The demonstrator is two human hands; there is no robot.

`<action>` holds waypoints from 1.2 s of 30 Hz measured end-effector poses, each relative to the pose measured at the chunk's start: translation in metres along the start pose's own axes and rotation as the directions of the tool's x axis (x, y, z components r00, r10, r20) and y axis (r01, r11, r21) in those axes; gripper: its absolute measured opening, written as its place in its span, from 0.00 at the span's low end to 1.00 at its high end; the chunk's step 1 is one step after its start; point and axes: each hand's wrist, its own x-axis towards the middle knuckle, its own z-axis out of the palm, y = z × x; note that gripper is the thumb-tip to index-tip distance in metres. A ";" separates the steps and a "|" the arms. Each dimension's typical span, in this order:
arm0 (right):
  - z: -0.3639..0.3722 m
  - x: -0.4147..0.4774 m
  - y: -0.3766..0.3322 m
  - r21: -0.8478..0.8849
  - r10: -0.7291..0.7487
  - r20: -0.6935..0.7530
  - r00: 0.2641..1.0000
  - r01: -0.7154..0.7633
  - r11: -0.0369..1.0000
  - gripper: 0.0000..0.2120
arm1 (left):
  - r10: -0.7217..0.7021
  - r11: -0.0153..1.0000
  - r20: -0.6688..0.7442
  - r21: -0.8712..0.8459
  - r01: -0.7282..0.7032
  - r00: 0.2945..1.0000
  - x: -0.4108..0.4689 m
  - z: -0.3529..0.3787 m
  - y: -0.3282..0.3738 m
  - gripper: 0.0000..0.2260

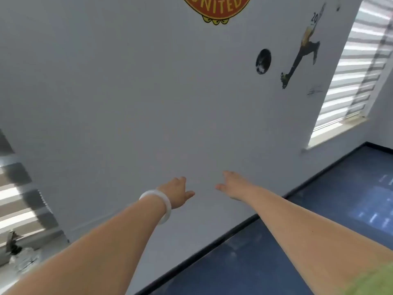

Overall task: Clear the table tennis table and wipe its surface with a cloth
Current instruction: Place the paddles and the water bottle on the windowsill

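left hand (pixel 177 191): just left of centre, at 6 o'clock from the crest. Arm stretched out towards the wall, fingers loose and spread, released, holding nothing.
right hand (pixel 232 184): just beside the left one, at its 3 o'clock, a gap between them. Fingers straight, thumb out to the left, released, holding nothing.
contact: can't tell whether either hand touches the wall (pixel 127 92).
bangle (pixel 158 204): white, on the left wrist.
blue surface (pixel 244 262): glossy dark blue, at 4 to 5 o'clock, under the right forearm. A black edge strip (pixel 212 245) runs along where it meets the wall. Can't tell whether this is the table top or the floor. Pale reflections on it at 3 o'clock.
cloth: not identifiable. A blurred green-yellow patch (pixel 372 279) sits at the bottom right corner by the right arm; can't tell what it is.
wall stickers: red and yellow crest (pixel 215 7) reading "UNITED" at 12 o'clock; football (pixel 263 61) and kicking player (pixel 302 54) at 1 o'clock.
windows: slatted blind (pixel 357 67) at 2 o'clock, another blind (pixel 21 199) at 8 o'clock.
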 end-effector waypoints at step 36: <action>-0.059 -0.232 0.443 0.604 0.997 -0.036 0.069 -0.793 0.076 0.29 | 0.858 0.230 0.502 -0.175 -0.957 0.114 0.173 0.208 0.595 0.20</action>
